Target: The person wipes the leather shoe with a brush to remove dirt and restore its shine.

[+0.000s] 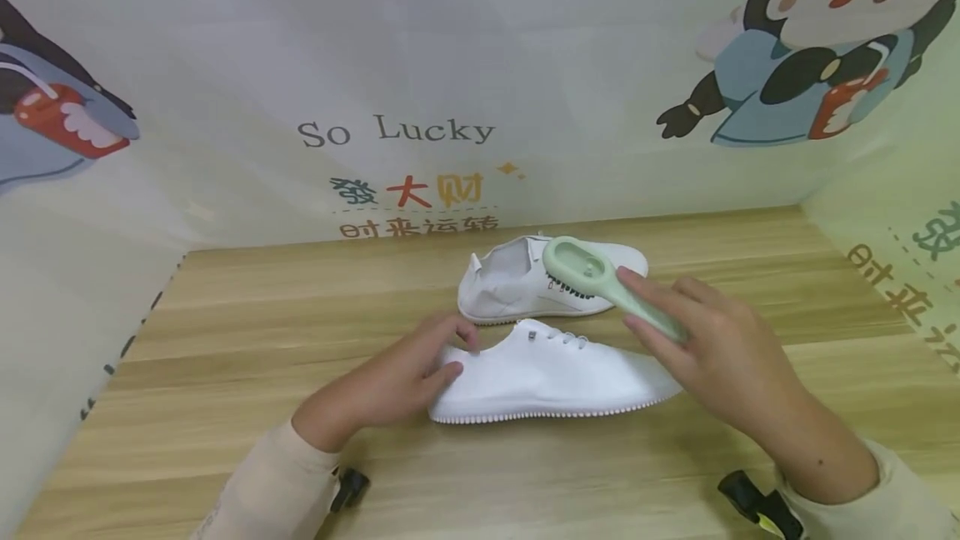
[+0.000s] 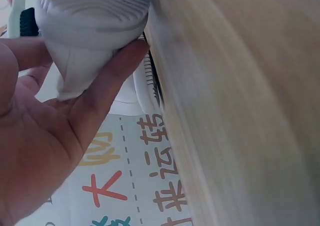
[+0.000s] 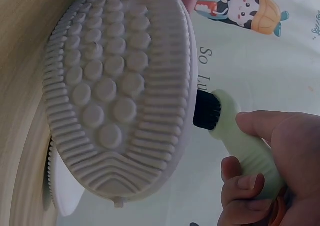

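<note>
Head view shows two white shoes and a person's two hands over a wooden worktop (image 1: 285, 315). The left hand (image 1: 408, 369) holds the near shoe (image 1: 551, 377) by its heel, thumb on one side and fingers on the other. That shoe is in front of the person, with its toe to the right. Its laces are at the top, and both wrist views show its sole (image 3: 117, 85) – it has round bumps and lots of little ridges.

The right hand (image 1: 723, 348) grips the handle of a light green brush (image 1: 600, 277). The brush has black bristles (image 3: 206, 109). I can't tell if they touch the near shoe.

The far shoe (image 1: 502, 282) sits on the worktop just behind the near one, and its toe points right too. Behind it hangs a pale sheet (image 1: 585, 140) with cartoon pictures and the words "So Lucky" – plus some bright Chinese writing. The sleeves (image 1: 270, 473) are cream.
</note>
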`<state>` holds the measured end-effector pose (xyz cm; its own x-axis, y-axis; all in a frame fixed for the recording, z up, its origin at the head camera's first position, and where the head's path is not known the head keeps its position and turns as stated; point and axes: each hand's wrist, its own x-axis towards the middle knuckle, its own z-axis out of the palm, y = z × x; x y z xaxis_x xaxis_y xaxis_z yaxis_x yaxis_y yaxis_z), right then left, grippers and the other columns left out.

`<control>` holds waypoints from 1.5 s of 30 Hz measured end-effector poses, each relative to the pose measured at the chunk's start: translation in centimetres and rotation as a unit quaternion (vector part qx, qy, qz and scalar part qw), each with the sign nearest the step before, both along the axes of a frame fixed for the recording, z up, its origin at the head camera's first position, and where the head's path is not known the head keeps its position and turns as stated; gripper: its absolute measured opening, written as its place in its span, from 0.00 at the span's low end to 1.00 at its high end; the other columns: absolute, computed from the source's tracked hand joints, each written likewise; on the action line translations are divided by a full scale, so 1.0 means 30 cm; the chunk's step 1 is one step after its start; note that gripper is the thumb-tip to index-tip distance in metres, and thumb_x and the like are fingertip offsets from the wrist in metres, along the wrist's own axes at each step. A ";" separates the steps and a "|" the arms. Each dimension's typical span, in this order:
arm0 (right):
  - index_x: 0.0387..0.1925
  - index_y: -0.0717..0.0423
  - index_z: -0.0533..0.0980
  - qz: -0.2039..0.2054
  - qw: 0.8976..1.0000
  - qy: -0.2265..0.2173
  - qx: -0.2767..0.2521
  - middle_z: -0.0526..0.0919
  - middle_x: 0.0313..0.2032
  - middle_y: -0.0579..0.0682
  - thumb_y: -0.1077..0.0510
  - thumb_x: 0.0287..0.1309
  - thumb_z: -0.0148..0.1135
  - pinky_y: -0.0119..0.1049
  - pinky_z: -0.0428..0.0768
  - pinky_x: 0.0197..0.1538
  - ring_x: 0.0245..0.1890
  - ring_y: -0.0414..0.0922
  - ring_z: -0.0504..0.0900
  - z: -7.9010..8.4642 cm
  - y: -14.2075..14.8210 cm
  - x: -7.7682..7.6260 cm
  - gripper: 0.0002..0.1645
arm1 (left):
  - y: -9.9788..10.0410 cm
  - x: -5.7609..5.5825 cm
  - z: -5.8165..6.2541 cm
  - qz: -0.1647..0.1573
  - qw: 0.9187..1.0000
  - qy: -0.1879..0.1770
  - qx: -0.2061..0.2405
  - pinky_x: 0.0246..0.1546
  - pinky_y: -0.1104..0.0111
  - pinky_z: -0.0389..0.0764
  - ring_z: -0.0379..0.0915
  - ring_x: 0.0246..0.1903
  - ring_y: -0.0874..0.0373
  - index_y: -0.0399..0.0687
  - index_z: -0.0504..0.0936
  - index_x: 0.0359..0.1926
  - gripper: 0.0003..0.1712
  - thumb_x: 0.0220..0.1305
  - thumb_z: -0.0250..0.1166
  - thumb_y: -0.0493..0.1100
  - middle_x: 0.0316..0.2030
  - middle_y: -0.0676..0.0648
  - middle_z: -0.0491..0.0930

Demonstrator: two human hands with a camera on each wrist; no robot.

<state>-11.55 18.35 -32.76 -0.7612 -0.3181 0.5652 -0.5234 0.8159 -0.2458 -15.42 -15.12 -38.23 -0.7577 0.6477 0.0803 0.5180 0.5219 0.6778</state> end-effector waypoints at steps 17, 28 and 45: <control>0.60 0.43 0.80 0.022 1.000 -0.009 0.019 0.83 0.31 0.49 0.55 0.53 0.74 0.27 0.67 0.23 0.21 0.35 0.67 -0.019 -0.032 0.010 0.30 | -0.021 0.016 0.019 0.022 0.998 -0.014 -0.050 0.60 0.57 0.74 0.70 0.60 0.52 0.59 0.72 0.40 0.30 0.43 0.82 0.54 0.63 0.45 0.68; 0.58 0.37 0.81 0.129 0.990 0.015 0.052 0.72 0.27 0.38 0.35 0.71 0.49 0.21 0.61 0.23 0.19 0.28 0.60 -0.079 -0.121 0.067 0.24 | -0.020 0.009 0.024 0.016 1.000 -0.017 -0.016 0.62 0.58 0.72 0.69 0.60 0.56 0.52 0.70 0.58 0.46 0.38 0.84 0.50 0.59 0.50 0.71; 0.58 0.28 0.79 0.076 0.991 -0.016 0.107 0.69 0.24 0.37 0.44 0.53 0.72 0.26 0.58 0.21 0.17 0.30 0.57 -0.092 -0.191 0.100 0.28 | -0.025 0.009 0.016 0.014 0.999 -0.029 -0.011 0.61 0.61 0.71 0.69 0.57 0.59 0.54 0.72 0.57 0.45 0.38 0.85 0.49 0.57 0.54 0.72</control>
<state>-8.57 12.63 -35.52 -0.7115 -0.5401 0.4495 -0.6392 0.7632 -0.0945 -15.15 -15.86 -37.75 -0.7784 0.6274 0.0221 0.4633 0.5504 0.6946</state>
